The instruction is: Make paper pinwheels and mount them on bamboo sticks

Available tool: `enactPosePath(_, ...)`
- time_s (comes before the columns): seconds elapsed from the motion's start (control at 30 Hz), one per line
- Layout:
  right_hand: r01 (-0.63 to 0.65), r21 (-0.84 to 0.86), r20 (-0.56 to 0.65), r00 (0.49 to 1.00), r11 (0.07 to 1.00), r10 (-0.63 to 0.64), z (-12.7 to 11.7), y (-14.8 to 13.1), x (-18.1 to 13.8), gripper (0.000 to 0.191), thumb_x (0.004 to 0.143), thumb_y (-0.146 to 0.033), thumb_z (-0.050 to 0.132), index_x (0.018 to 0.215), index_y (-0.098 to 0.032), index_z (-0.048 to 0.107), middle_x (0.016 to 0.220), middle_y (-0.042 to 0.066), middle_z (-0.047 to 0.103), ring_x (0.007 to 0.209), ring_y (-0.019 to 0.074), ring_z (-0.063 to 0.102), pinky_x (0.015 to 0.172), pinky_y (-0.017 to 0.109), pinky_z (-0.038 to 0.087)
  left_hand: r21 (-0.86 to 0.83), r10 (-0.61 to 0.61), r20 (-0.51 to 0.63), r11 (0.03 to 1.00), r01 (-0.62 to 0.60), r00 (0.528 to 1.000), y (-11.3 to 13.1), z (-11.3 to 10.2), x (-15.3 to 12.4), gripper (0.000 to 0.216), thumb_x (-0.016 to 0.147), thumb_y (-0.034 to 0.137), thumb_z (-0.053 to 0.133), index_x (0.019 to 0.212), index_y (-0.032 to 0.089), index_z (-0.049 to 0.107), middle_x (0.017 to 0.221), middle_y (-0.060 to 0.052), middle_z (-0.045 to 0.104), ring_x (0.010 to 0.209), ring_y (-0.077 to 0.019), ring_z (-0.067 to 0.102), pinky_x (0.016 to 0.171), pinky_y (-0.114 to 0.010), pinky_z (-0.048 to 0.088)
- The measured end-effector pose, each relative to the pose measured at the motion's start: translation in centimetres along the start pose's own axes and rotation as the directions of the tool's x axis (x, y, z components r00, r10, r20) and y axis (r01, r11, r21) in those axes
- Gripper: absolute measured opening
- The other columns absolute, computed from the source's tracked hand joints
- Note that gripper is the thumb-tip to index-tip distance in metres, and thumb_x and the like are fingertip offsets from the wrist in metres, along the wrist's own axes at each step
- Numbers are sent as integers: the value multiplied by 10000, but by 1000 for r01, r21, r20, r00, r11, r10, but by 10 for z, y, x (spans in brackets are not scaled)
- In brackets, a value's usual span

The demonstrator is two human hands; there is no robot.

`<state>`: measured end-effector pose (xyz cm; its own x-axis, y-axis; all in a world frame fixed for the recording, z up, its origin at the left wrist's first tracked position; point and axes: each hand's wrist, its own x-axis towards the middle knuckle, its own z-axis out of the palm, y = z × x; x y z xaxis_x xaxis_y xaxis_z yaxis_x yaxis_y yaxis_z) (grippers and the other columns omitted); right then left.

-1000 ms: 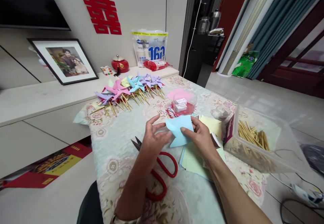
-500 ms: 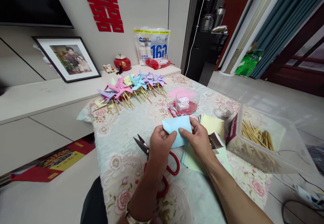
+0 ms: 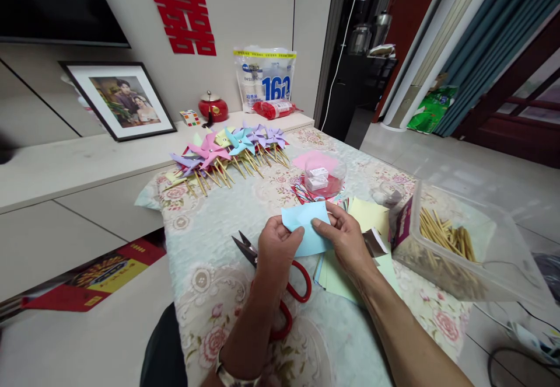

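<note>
A light blue sheet of paper is held between my two hands above the table. Its left side is pinched by my left hand, thumb on top. On the right, my right hand grips it with the thumb pressed on its face and the other fingers behind, mostly hidden. Below my left forearm lie red-handled scissors, blades apart and pointing up-left, partly covered by the arm. Under my right hand spreads a stack of pastel paper sheets, with a small dark, shiny piece on it.
Several paper pinwheels on sticks lie at the table's far left. A clear round container with small white boxes stands mid-table. At the right is a clear plastic bin of gold sticks. A flowered cloth covers the table.
My right thumb has shifted slightly on the blue paper, and the right fingers have slid a little at its top edge. Otherwise the view has only moved slightly.
</note>
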<state>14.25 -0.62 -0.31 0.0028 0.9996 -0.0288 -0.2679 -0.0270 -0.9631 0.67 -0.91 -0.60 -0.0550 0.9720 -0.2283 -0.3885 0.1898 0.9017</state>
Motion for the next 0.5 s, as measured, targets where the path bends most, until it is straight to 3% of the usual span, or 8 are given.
enactPosePath(0.1,1,-16,19,1000,1000,0,1,-2,-2,435,722,-326,802,1103,-198,636,871,19,731,700,179,646,630,274,494,28,5,8,1000,-5,1000,1,-1,-1,437,613,219,797,983,151,577,862,-79,776,764,-210,719,707,-314,547)
enactPosePath(0.27,-21,-26,-45,999,999,20,1,-1,-1,646,648,-270,826,1237,-206,567,863,-1,725,683,177,642,611,269,486,34,1,23,999,-2,1000,1,-2,-1,429,592,230,814,949,162,586,870,-82,777,773,-222,725,718,-327,551)
enactPosePath(0.5,-13,-78,-45,999,997,9,0,0,1,625,636,-244,797,1218,-205,574,868,-2,728,690,182,643,614,273,485,16,-16,46,1000,15,999,-4,-4,2,430,599,225,818,964,157,600,860,-76,780,741,-212,722,712,-326,553)
